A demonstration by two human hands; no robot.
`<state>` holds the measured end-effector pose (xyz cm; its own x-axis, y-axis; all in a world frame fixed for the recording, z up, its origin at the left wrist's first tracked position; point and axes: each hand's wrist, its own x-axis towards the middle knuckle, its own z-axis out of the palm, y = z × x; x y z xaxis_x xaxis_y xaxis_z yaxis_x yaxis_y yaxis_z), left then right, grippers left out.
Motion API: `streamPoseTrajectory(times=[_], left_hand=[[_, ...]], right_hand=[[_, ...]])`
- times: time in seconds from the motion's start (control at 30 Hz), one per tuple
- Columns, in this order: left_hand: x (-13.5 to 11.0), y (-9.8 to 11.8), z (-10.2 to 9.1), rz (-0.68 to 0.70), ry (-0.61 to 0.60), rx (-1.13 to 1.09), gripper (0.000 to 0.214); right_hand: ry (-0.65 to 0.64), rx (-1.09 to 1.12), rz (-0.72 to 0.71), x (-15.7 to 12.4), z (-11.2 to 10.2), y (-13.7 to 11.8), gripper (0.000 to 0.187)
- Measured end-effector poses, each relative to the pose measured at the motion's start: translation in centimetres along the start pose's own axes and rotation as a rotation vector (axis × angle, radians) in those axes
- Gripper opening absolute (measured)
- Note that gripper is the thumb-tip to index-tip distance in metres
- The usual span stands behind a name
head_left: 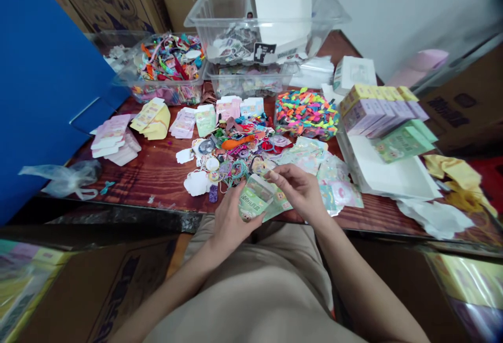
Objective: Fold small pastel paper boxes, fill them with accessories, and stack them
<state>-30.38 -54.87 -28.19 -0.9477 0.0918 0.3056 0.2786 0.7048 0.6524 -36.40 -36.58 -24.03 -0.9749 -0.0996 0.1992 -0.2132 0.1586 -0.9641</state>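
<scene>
We have the green box (251,202) above the table's (157,178) near edge, our left hand (228,216) gripping its sides; it looks like light, crushable, slightly slick card, best held by its edges. Our right hand (301,191) pinches beside its top, on what we cannot tell. Beyond lie jumbled trinkets (238,142).

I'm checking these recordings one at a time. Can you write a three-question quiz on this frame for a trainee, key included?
1. What does the person's left hand hold?
a) a pink card
b) a green box
c) a clear plastic bag

2. True or false: in the picture, the white tray lies to the left of the left hand.

3. Fill in: in the picture, the yellow-topped boxes stand to the ____ of the loose colourful heap.

Key: 1 b; 2 false; 3 right.
</scene>
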Motion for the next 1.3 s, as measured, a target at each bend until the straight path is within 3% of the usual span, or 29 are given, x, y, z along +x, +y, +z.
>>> streamPoseTrajectory(times=[0.2, 0.5, 0.67, 0.77, 0.97, 1.13, 1.3], left_hand=[[0.0, 0.1, -0.1, 0.009, 0.039, 0.000, 0.078], [-0.6, 0.3, 0.0, 0.047, 0.102, -0.040, 0.078], [-0.6, 0.5, 0.0, -0.001, 0.137, -0.085, 0.079], [-0.5, 0.3, -0.1, 0.039, 0.154, -0.065, 0.079], [-0.4, -0.1, -0.5, 0.096, 0.177, 0.023, 0.071], [-0.6, -0.5, -0.6, 0.118, 0.175, 0.026, 0.074], [-0.4, -0.7, -0.8, 0.245, 0.191, 0.082, 0.074]], right_hand=[[0.097, -0.033, -0.069, -1.7, 0.4, -1.1, 0.019], [0.098, -0.170, -0.158, -1.9, 0.9, -2.7, 0.013], [-0.018, -0.477, -0.327, -2.1, 0.9, -1.9, 0.009], [-0.032, -0.582, -0.353, -2.3, 1.0, -1.5, 0.010], [-0.320, -0.503, -0.281, -2.3, 0.6, -2.1, 0.019], [-0.343, -0.635, -0.323, -1.7, 0.4, -2.4, 0.021], [-0.413, -0.408, -0.248, -1.3, 0.6, -2.6, 0.015]])
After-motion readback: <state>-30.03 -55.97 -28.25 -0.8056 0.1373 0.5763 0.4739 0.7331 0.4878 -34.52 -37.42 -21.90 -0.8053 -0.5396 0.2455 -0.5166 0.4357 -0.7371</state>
